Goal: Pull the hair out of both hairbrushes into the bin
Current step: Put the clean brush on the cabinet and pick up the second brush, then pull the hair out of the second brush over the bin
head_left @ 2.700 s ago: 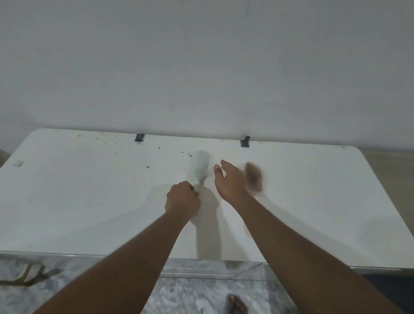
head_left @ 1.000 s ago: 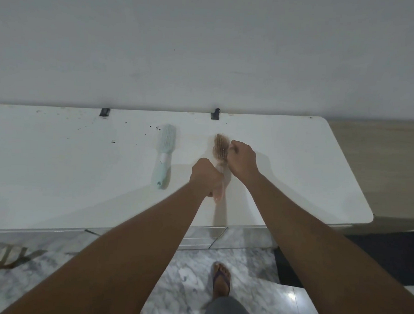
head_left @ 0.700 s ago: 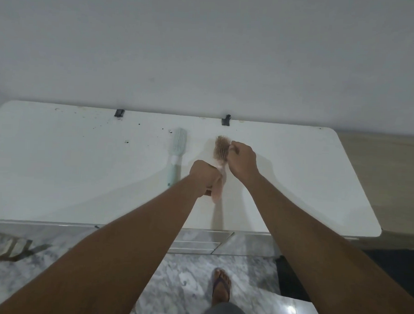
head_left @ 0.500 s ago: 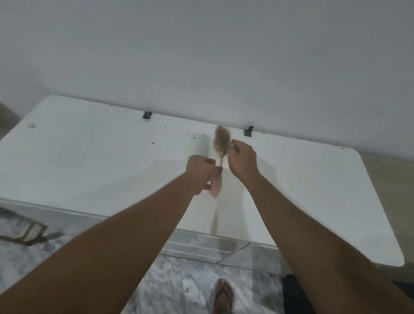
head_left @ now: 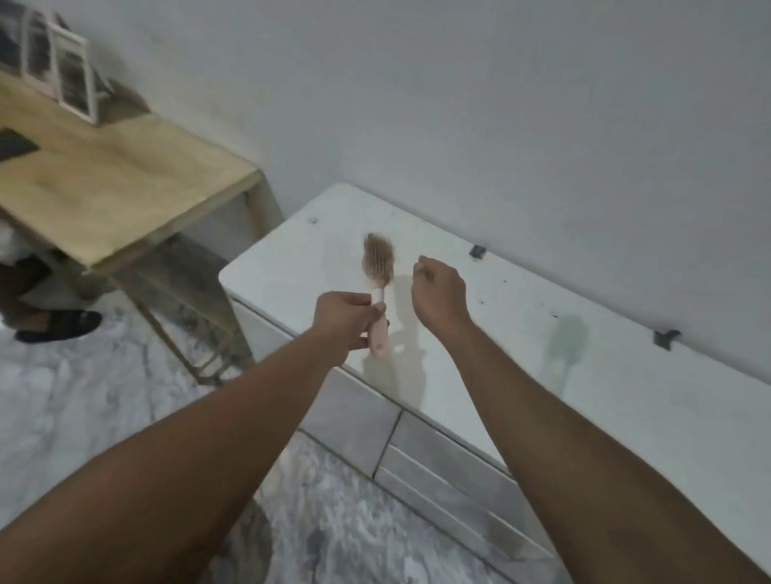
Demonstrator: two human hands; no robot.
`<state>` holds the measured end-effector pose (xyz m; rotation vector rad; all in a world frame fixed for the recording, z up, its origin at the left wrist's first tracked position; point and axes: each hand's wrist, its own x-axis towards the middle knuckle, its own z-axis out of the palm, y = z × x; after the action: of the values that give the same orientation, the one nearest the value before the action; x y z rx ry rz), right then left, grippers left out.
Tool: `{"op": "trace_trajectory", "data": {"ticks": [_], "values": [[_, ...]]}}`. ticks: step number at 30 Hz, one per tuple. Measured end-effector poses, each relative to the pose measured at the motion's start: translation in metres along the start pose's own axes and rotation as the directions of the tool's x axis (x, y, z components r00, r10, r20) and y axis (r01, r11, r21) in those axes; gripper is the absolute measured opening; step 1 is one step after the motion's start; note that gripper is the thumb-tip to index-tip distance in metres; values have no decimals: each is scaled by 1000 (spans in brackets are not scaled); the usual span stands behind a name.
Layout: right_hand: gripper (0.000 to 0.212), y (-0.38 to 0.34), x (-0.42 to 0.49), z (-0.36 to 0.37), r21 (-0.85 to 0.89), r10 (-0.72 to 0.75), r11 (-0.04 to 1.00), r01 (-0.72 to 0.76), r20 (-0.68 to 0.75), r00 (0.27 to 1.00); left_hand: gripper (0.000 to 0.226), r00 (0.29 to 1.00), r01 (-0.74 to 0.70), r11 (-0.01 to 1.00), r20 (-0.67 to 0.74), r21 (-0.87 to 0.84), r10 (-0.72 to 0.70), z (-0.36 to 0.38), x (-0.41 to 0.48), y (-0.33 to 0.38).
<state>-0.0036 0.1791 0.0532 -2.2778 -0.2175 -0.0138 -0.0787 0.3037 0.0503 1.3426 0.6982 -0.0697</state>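
Two hairbrushes: left hand (head_left: 344,320) gripping pink plastic brush (head_left: 378,287), bristles matted with hair; blurred green brush (head_left: 566,346) lying on glossy white tabletop (head_left: 680,423); right hand (head_left: 439,290) curling closed.

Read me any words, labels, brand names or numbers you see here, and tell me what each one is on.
No readable text in this view.
Pink brush held in the left hand: white band on the handle, no print visible.
Green brush on the white table: blurred, no marking can be made out.
White frame on the wooden table: too blurred to tell.
Right hand: closed, nothing legible.
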Motion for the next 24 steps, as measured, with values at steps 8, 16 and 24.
{"op": "trace_trajectory", "data": {"ticks": [8,16,24], "values": [[32,-95,-21,139,89,-116,991,99,217,969,30,978,41,992,-201,-120,-65,-149,-2,-25],[25,-141,-46,224,200,-285,957,213,479,830,7,874,-50,970,-480,-240,-73,-232,-23,-58],[34,-138,-117,319,234,-316,948,213,652,690,33,735,-45,939,-648,-341,-200,-308,-49,-143]]}}
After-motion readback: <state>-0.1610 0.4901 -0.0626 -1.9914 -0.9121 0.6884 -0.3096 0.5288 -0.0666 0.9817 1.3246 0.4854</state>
